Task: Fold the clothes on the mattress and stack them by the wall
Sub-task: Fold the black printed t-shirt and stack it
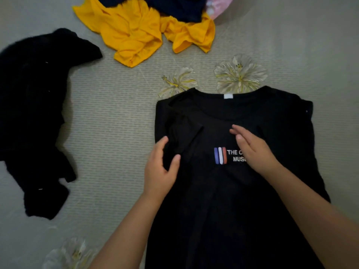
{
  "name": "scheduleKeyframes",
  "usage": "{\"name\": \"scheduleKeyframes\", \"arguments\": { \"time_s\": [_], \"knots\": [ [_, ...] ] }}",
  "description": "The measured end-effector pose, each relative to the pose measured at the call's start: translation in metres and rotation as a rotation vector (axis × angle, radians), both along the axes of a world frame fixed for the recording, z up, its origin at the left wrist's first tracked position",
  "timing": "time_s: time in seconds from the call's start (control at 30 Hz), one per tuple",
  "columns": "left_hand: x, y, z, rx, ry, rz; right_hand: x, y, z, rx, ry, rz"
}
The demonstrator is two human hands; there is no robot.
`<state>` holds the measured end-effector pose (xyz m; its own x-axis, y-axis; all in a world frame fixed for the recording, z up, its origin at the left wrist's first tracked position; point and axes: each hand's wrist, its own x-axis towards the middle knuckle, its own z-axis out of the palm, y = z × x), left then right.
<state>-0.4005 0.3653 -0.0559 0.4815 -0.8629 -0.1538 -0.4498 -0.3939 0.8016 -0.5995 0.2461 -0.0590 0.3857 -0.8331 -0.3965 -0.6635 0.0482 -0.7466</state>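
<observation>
A black T-shirt [229,200] with a striped logo and white lettering lies flat, front up, on the mattress [116,123]. Its left side and sleeve are folded inward over the chest. My left hand [161,167] grips the folded left sleeve, thumb on one side of the cloth and fingers on the other. My right hand [252,148] lies flat on the chest with straight fingers, covering part of the lettering.
A crumpled black garment [35,117] lies at the left. A yellow garment [139,30] is bunched at the top, with a dark navy piece [174,6] and a pink piece [217,6] behind it. The sheet has a flower print.
</observation>
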Motion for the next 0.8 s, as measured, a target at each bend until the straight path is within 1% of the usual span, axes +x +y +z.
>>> {"name": "scheduleKeyframes", "arguments": {
  "time_s": [0.03, 0.07, 0.13, 0.17, 0.2, 0.23, 0.27, 0.33, 0.4, 0.43, 0.47, 0.53, 0.6, 0.63, 0.7, 0.77, 0.8],
  "knots": [
    [0.000, 0.001, -0.005, 0.051, -0.105, 0.002, -0.009, 0.008, 0.003, -0.052, 0.076, 0.050],
    [0.000, 0.001, -0.014, 0.132, -0.215, -0.060, -0.019, 0.017, 0.003, -0.107, 0.153, 0.094],
    [-0.001, 0.002, -0.033, 0.372, -0.455, -0.299, -0.038, 0.041, 0.000, -0.268, 0.320, 0.192],
    [-0.004, 0.003, -0.042, 0.461, -0.544, -0.415, -0.048, 0.056, -0.003, -0.355, 0.407, 0.253],
    [-0.005, 0.004, -0.049, 0.512, -0.587, -0.484, -0.058, 0.072, -0.007, -0.396, 0.478, 0.303],
    [-0.006, 0.005, -0.054, 0.530, -0.600, -0.504, -0.067, 0.087, -0.012, -0.396, 0.538, 0.334],
    [-0.006, 0.005, -0.057, 0.533, -0.602, -0.503, -0.076, 0.102, -0.016, -0.332, 0.583, 0.354],
    [-0.005, 0.006, -0.059, 0.541, -0.606, -0.502, -0.093, 0.128, -0.023, -0.214, 0.609, 0.344],
    [-0.006, 0.007, -0.057, 0.527, -0.634, -0.497, -0.113, 0.150, -0.026, -0.233, 0.615, 0.349],
    [-0.009, 0.010, -0.054, 0.470, -0.645, -0.486, -0.125, 0.161, -0.025, -0.259, 0.619, 0.342],
    [-0.015, 0.015, -0.049, 0.380, -0.645, -0.488, -0.136, 0.170, -0.023, -0.288, 0.614, 0.319],
    [-0.031, 0.038, -0.041, 0.192, -0.674, -0.575, -0.160, 0.190, -0.019, -0.336, 0.609, 0.228],
    [-0.056, 0.075, -0.039, 0.103, -0.699, -0.681, -0.188, 0.211, -0.017, -0.330, 0.666, 0.073],
    [-0.071, 0.097, -0.039, 0.112, -0.693, -0.732, -0.201, 0.221, -0.017, -0.304, 0.697, -0.027],
    [-0.098, 0.140, -0.040, 0.179, -0.665, -0.812, -0.221, 0.236, -0.017, -0.161, 0.704, -0.252],
    [-0.119, 0.180, -0.039, 0.260, -0.616, -0.820, -0.231, 0.244, -0.018, -0.009, 0.632, -0.457],
    [-0.126, 0.198, -0.038, 0.284, -0.591, -0.802, -0.233, 0.247, -0.019, 0.058, 0.576, -0.520]
  ]
}}
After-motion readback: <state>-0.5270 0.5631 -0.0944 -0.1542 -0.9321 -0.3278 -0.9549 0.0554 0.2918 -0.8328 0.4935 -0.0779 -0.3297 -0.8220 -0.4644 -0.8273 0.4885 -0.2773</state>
